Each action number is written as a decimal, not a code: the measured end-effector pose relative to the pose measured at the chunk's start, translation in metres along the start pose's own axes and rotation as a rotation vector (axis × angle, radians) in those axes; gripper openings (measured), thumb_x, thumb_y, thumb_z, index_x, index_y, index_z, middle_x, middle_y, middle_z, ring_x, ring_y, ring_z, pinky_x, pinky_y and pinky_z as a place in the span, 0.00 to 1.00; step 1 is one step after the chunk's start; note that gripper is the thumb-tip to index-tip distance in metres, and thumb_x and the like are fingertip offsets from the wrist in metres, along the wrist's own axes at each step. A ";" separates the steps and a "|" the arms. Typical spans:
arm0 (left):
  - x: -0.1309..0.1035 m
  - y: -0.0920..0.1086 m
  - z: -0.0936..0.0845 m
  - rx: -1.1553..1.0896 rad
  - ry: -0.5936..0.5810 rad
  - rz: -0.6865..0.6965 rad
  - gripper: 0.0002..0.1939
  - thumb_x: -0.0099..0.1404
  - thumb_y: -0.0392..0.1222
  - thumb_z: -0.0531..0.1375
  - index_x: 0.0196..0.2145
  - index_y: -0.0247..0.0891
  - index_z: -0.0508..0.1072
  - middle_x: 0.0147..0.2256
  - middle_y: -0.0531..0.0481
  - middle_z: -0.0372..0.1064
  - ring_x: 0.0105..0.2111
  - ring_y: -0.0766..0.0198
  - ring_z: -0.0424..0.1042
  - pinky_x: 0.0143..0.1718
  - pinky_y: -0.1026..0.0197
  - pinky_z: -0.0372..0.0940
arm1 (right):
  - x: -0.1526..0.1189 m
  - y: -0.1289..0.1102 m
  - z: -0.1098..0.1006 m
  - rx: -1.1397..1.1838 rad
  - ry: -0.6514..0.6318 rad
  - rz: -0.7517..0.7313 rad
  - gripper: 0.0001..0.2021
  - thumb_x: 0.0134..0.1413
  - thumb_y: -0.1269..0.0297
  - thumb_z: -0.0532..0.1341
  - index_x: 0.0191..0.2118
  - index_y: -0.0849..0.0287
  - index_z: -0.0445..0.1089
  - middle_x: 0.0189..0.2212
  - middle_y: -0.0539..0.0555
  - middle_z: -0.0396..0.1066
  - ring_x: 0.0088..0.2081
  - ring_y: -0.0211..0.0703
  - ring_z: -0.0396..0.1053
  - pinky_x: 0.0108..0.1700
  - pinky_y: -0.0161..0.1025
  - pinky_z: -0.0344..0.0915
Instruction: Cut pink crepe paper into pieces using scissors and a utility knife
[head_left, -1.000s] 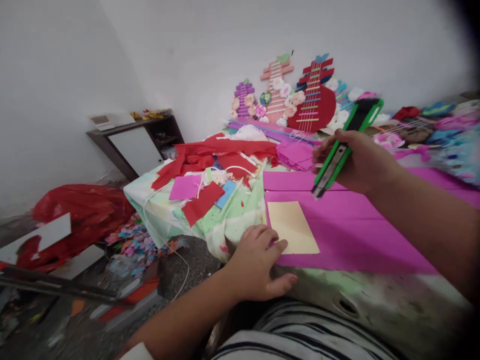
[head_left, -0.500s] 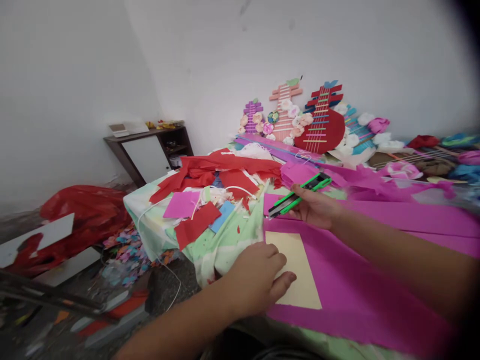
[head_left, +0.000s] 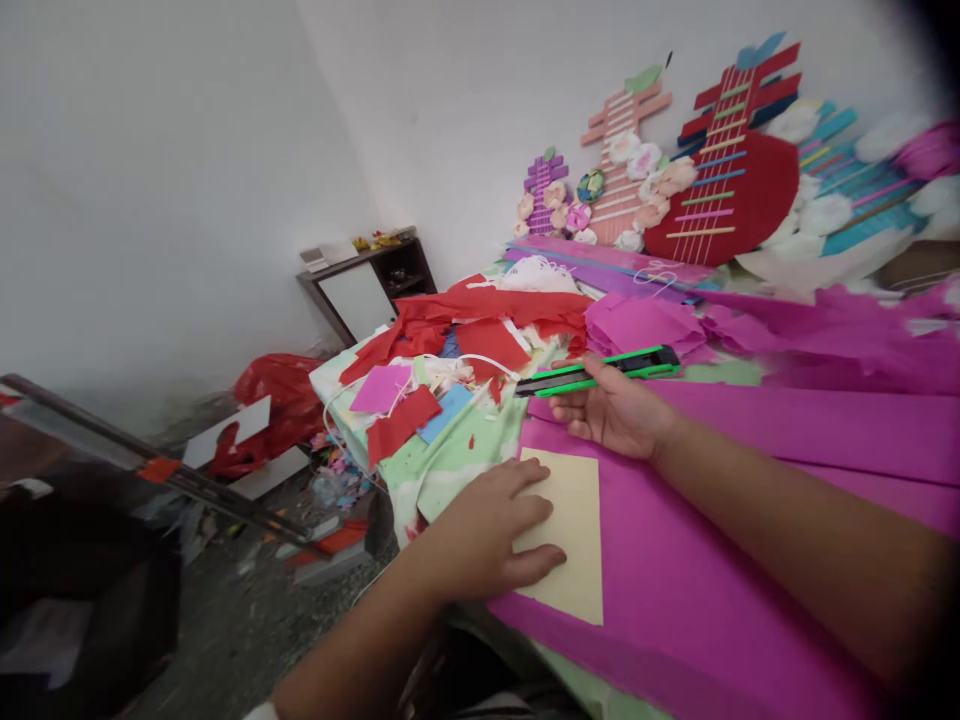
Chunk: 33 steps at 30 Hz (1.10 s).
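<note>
My left hand [head_left: 499,530] lies with fingers spread on a cream rectangular card [head_left: 581,540], covering its left side. The card rests on a large magenta sheet [head_left: 697,570] near the table's front left corner. Above the sheet, my right hand [head_left: 619,410] grips a green and black box cutter [head_left: 600,372] between thumb and fingers. The cutter is held almost level, its narrow end pointing left. Whether its blade is out I cannot tell.
Red paper scraps [head_left: 480,315], a blue piece [head_left: 446,412] and a pink square [head_left: 381,388] lie left on the green cloth [head_left: 450,480]. Paper instruments, one red [head_left: 750,195], lean on the wall. A low cabinet [head_left: 352,300] stands behind; a red plastic bag [head_left: 281,385] is on the floor.
The view has swung to the left and tilted. My right hand has turned the box cutter from a slant to nearly level. My left fingers have spread wider on the card.
</note>
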<state>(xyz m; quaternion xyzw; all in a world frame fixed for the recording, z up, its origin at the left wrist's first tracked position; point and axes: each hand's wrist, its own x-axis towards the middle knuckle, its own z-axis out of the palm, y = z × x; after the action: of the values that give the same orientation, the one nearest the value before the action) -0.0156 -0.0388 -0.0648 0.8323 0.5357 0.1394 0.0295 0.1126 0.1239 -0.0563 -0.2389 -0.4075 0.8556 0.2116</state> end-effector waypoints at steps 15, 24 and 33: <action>-0.001 0.001 -0.001 -0.062 0.083 0.123 0.11 0.56 0.46 0.56 0.32 0.34 0.69 0.45 0.41 0.64 0.45 0.58 0.63 0.47 0.57 0.59 | -0.007 0.011 0.012 -0.221 0.034 -0.110 0.06 0.49 0.64 0.56 0.33 0.59 0.62 0.24 0.52 0.70 0.25 0.38 0.69 0.21 0.31 0.63; -0.001 -0.003 -0.001 -0.073 0.106 0.208 0.12 0.56 0.47 0.57 0.29 0.34 0.68 0.44 0.42 0.65 0.46 0.58 0.63 0.50 0.57 0.55 | -0.007 0.021 0.009 -0.441 0.022 -0.312 0.09 0.41 0.62 0.62 0.30 0.59 0.64 0.25 0.49 0.68 0.27 0.36 0.67 0.29 0.35 0.65; 0.003 -0.007 -0.001 -0.102 0.075 0.260 0.14 0.56 0.49 0.56 0.27 0.34 0.67 0.43 0.43 0.66 0.47 0.57 0.61 0.52 0.56 0.53 | -0.006 0.023 0.002 -0.927 -0.057 -0.431 0.08 0.48 0.60 0.56 0.33 0.59 0.66 0.30 0.51 0.68 0.30 0.36 0.66 0.34 0.35 0.64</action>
<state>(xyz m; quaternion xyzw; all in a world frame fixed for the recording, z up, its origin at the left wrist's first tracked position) -0.0206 -0.0337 -0.0649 0.8863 0.4162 0.2003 0.0333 0.1119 0.1061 -0.0723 -0.1946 -0.7900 0.5279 0.2437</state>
